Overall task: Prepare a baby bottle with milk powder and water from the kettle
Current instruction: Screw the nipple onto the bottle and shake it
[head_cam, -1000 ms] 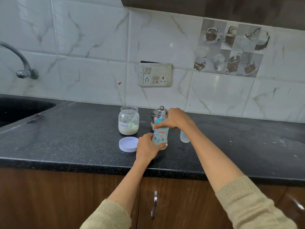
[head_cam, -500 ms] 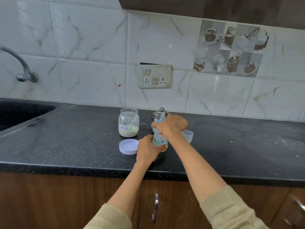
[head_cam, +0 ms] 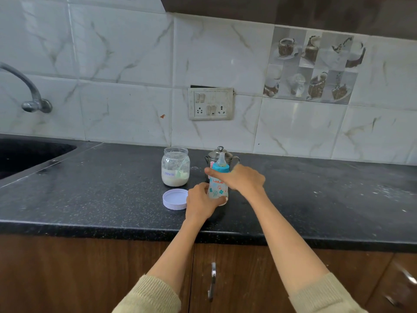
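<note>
Nearest, left hand point(head_cam: 198, 201) wraps the base of the clear printed baby bottle with blue collar point(head_cam: 217, 184), pinning it upright on the black speckled worktop point(head_cam: 90, 199). Right hand point(head_cam: 242, 178) curls at the collar, probably to twist it. White round lid point(head_cam: 174, 199) lies just left; behind stand the glass powder jar point(head_cam: 175, 169) and steel kettle point(head_cam: 220, 155).

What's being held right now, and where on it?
The baby bottle, upright on the counter. The left hand wraps its lower body; the right hand grips it just under the blue collar.
</note>
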`<control>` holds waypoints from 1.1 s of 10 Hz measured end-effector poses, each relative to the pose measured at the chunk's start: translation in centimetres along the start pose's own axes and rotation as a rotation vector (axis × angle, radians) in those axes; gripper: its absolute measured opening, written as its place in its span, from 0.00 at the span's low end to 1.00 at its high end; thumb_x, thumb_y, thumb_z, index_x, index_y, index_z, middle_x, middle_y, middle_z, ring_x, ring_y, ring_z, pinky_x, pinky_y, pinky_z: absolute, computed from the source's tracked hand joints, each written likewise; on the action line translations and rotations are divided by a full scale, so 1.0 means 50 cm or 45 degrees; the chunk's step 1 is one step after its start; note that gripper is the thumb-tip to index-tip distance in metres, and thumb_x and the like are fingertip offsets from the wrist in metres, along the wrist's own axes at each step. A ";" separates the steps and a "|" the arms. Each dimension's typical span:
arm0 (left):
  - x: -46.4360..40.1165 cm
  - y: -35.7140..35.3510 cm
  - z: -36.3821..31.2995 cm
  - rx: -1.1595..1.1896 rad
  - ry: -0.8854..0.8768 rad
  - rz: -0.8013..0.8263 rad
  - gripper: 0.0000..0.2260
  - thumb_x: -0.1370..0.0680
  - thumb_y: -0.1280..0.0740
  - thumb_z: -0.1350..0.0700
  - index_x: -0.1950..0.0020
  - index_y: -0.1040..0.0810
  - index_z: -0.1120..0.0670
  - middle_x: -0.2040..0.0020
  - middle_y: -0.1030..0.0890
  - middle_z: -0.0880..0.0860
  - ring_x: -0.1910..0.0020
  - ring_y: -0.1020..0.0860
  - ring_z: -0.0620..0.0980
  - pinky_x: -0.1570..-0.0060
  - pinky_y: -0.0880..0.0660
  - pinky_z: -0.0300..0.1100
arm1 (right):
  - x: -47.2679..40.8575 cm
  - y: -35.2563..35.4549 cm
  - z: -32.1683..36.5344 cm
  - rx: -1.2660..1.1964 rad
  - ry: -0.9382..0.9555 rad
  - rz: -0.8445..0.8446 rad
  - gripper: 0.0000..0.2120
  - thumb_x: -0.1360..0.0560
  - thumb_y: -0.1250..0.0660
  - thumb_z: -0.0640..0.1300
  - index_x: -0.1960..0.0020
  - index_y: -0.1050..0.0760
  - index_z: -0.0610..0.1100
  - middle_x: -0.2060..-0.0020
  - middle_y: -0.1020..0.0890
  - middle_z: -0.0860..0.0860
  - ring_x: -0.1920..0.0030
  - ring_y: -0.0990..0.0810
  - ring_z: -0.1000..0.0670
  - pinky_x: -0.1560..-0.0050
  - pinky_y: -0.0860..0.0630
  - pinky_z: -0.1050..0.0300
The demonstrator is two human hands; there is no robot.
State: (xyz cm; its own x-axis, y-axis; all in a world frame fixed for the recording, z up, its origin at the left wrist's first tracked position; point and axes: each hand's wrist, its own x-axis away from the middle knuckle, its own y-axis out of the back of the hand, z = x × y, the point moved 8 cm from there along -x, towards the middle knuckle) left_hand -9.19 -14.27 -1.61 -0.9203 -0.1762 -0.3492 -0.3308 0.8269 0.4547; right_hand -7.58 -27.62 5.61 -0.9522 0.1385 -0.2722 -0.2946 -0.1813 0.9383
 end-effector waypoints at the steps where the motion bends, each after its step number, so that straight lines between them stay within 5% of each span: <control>1: 0.001 0.001 -0.001 0.015 0.002 -0.003 0.27 0.35 0.24 0.49 0.40 0.26 0.57 0.41 0.21 0.54 0.43 0.23 0.50 0.50 0.26 0.42 | -0.011 -0.005 -0.059 -0.220 0.003 0.029 0.42 0.45 0.59 0.84 0.66 0.34 0.46 0.71 0.26 0.52 0.69 0.27 0.51 0.67 0.33 0.59; 2: 0.002 0.001 0.001 0.035 0.008 0.002 0.28 0.35 0.23 0.49 0.39 0.26 0.57 0.40 0.21 0.54 0.42 0.23 0.50 0.48 0.26 0.42 | -0.034 -0.016 -0.128 -0.627 -0.078 -0.113 0.39 0.37 0.61 0.78 0.57 0.29 0.47 0.61 0.22 0.49 0.59 0.24 0.49 0.60 0.29 0.53; 3: 0.002 -0.001 0.002 0.035 0.017 0.016 0.28 0.34 0.24 0.49 0.38 0.27 0.57 0.39 0.22 0.54 0.41 0.23 0.50 0.47 0.26 0.43 | -0.051 -0.054 -0.190 -0.697 -0.175 -0.199 0.37 0.29 0.49 0.72 0.36 0.30 0.43 0.38 0.26 0.43 0.39 0.27 0.42 0.42 0.28 0.45; 4: 0.001 -0.001 0.001 0.030 0.014 0.013 0.28 0.34 0.24 0.49 0.38 0.27 0.56 0.39 0.22 0.54 0.41 0.24 0.50 0.46 0.26 0.42 | -0.058 -0.108 -0.212 -0.505 -0.211 -0.061 0.42 0.29 0.41 0.70 0.26 0.42 0.42 0.29 0.35 0.41 0.31 0.34 0.40 0.35 0.35 0.42; 6: -0.001 -0.002 0.005 0.029 0.021 0.015 0.28 0.34 0.24 0.49 0.37 0.27 0.55 0.37 0.23 0.54 0.40 0.24 0.50 0.46 0.26 0.42 | -0.076 -0.122 -0.195 -0.405 -0.065 -0.048 0.25 0.25 0.40 0.62 0.34 0.33 0.49 0.38 0.23 0.49 0.39 0.25 0.47 0.37 0.37 0.48; 8: -0.003 -0.004 0.008 0.029 0.029 0.016 0.28 0.34 0.24 0.49 0.37 0.27 0.55 0.38 0.23 0.54 0.40 0.24 0.50 0.46 0.26 0.42 | -0.081 -0.093 -0.173 -0.558 0.071 -0.097 0.15 0.24 0.36 0.53 0.39 0.30 0.51 0.41 0.24 0.47 0.42 0.24 0.46 0.39 0.30 0.49; 9: -0.004 -0.005 0.009 0.030 0.034 0.018 0.28 0.34 0.24 0.49 0.37 0.27 0.55 0.38 0.23 0.53 0.40 0.24 0.50 0.46 0.26 0.43 | -0.089 -0.064 -0.139 -0.861 0.142 -0.019 0.14 0.22 0.38 0.51 0.38 0.30 0.53 0.36 0.28 0.44 0.46 0.21 0.44 0.54 0.20 0.57; 10: -0.004 -0.004 0.009 0.036 0.030 0.016 0.28 0.34 0.24 0.49 0.37 0.27 0.55 0.38 0.22 0.53 0.41 0.24 0.50 0.46 0.26 0.42 | -0.097 -0.019 -0.100 -1.082 0.183 0.013 0.14 0.25 0.33 0.50 0.39 0.27 0.52 0.37 0.28 0.46 0.49 0.20 0.45 0.68 0.22 0.67; 11: -0.001 -0.001 0.007 0.047 0.018 -0.011 0.28 0.35 0.23 0.49 0.39 0.26 0.56 0.40 0.21 0.53 0.42 0.23 0.49 0.51 0.28 0.38 | -0.102 0.027 -0.064 -1.134 0.244 -0.061 0.20 0.29 0.29 0.52 0.39 0.26 0.52 0.37 0.30 0.45 0.42 0.25 0.46 0.49 0.19 0.52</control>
State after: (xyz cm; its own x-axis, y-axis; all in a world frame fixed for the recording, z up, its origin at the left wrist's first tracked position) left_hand -9.03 -14.13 -1.92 -0.9203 -0.1910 -0.3413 -0.3314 0.8444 0.4210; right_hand -3.37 -31.70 7.57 -0.9111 0.0156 -0.4119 -0.2117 -0.8752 0.4350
